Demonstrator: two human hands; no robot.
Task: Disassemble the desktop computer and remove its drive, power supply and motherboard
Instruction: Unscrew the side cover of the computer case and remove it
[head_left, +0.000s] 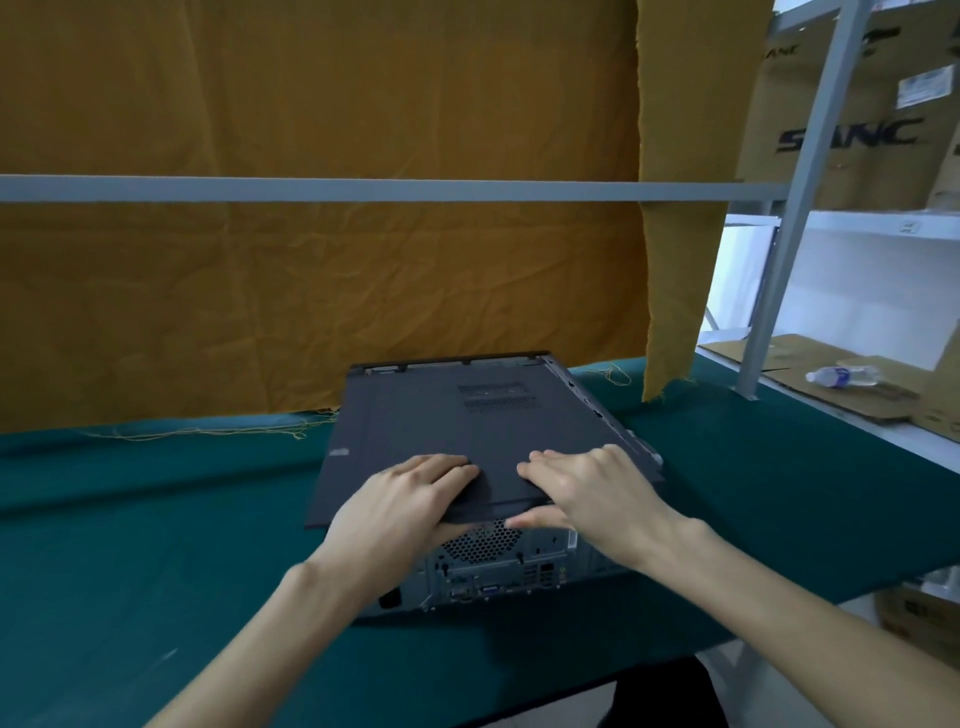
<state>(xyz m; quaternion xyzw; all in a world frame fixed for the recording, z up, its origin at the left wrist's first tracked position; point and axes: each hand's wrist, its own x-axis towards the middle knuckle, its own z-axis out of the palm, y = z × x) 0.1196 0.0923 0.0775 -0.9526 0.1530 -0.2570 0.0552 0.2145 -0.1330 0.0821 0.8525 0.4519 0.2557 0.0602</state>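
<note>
A dark grey desktop computer lies flat on the green table cloth (156, 519), its rear panel (498, 571) with fan grille and ports facing me. Its flat side cover (441, 415), with a vent near the far end, sits on top and juts out past the rear panel. My left hand (405, 499) grips the cover's near edge, fingers on top and thumb underneath. My right hand (587, 488) grips the same edge just to the right, fingers spread on top, thumb below. The inside of the case is hidden.
A mustard cloth (311, 260) hangs behind the table, crossed by a grey metal bar (363, 188). Right of it, a metal shelf rack (779, 260) holds cardboard boxes (852, 130), flat cardboard and a lying plastic bottle (841, 375).
</note>
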